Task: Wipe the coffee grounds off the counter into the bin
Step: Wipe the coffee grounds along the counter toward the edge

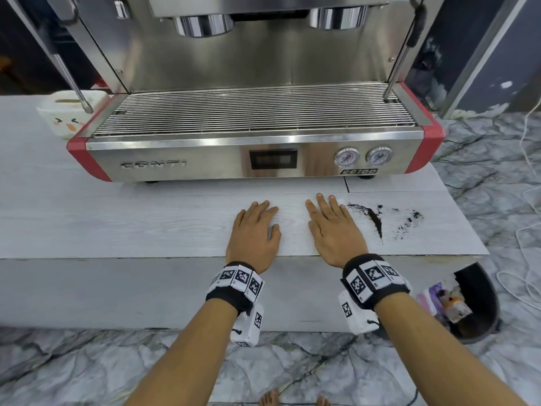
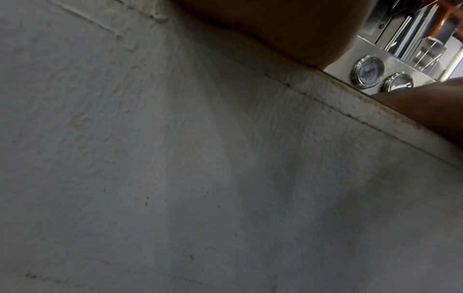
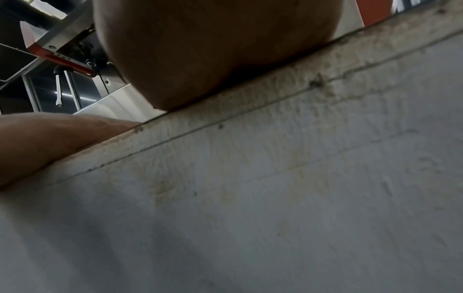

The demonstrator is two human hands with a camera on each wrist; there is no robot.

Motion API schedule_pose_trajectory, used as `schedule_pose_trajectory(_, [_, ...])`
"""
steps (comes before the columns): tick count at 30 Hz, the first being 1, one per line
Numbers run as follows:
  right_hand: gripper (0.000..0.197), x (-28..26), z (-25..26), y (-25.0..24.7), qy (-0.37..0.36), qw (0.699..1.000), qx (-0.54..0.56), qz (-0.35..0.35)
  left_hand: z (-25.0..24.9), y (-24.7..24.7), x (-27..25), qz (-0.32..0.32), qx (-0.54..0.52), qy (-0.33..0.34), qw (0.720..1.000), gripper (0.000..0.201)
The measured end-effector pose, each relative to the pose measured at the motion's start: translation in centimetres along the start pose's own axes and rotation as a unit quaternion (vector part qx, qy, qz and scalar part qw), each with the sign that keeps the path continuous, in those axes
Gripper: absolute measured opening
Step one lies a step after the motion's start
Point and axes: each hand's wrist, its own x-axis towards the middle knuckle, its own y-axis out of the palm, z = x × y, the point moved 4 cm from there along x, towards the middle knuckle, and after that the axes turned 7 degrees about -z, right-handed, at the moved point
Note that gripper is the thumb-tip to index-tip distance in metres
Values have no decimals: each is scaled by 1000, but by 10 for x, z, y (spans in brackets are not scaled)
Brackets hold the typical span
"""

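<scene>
Dark coffee grounds [image 1: 377, 219] lie smeared and scattered on the pale wood-grain counter [image 1: 146, 227], right of both hands. My left hand [image 1: 256, 230] lies flat, palm down, on the counter. Beside it my right hand [image 1: 332, 227] also lies flat, its little finger just short of the grounds, with a bit of something white [image 1: 341, 200] showing under its fingertips. A black bin [image 1: 480, 303] with rubbish in it stands on the floor below the counter's right end. Both wrist views show only the counter's front face [image 2: 200, 178] and the heel of each hand [image 3: 213, 49].
A steel and red espresso machine [image 1: 254, 136] fills the back of the counter, its steam wands hanging at both sides. A white bowl [image 1: 67, 112] sits at its left. White cables [image 1: 527, 200] trail over the marble floor at the right.
</scene>
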Motion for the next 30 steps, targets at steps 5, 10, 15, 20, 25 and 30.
schedule_pose_trajectory(5, [51,-2,-20,-5,26,1000,-16,0,1,0,-1,9,0,-2,1000,47])
schedule_pose_trajectory(10, [53,-6,-46,-13,49,998,-32,-14,0,1,-1,11,-6,-4,1000,47])
schedule_pose_trajectory(15, [53,-11,-70,-22,78,996,-38,-10,0,0,0,-2,-5,-9,1000,46])
schedule_pose_trajectory(20, [52,-9,-63,-31,65,997,-2,-29,-2,0,2,-15,-21,-15,1000,43])
schedule_pose_trajectory(25, [53,-8,-11,-13,-32,999,17,-13,-9,0,5,-32,-29,-24,999,43])
schedule_pose_trajectory(30, [70,-16,-9,0,-68,997,-13,-15,-29,12,7,-28,-26,-5,999,47])
